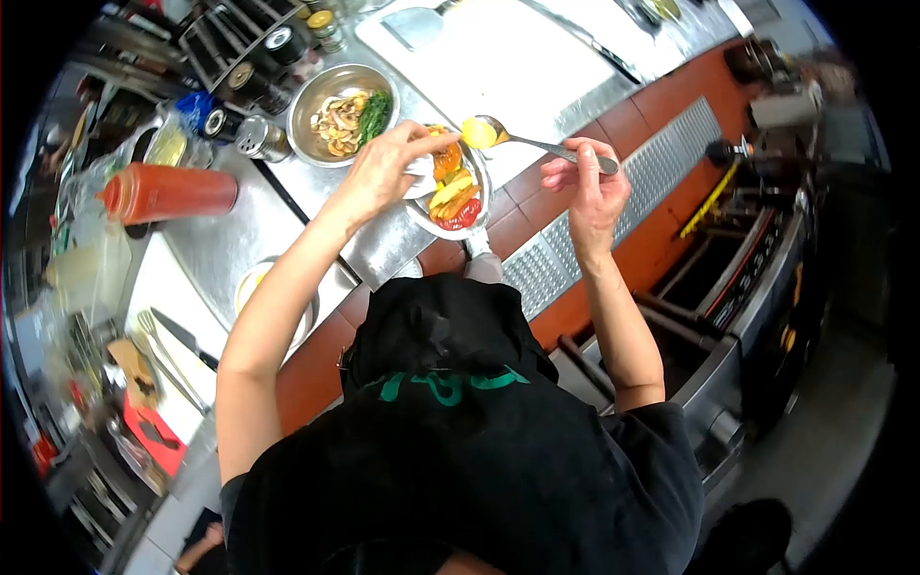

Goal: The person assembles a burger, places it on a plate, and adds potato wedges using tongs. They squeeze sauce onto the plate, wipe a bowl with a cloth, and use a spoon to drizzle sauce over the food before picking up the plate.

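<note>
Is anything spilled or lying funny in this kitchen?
Nothing looks spilled. One odd thing: the red squeeze bottle lies on its side on the steel counter instead of standing up. The right hand holds a spoon of yellow sauce level over the plate, which the left hand steadies.

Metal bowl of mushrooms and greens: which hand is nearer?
Left. The left hand grips the plate rim just beside the metal bowl. The right hand holds the spoon on the plate's far side.
</note>
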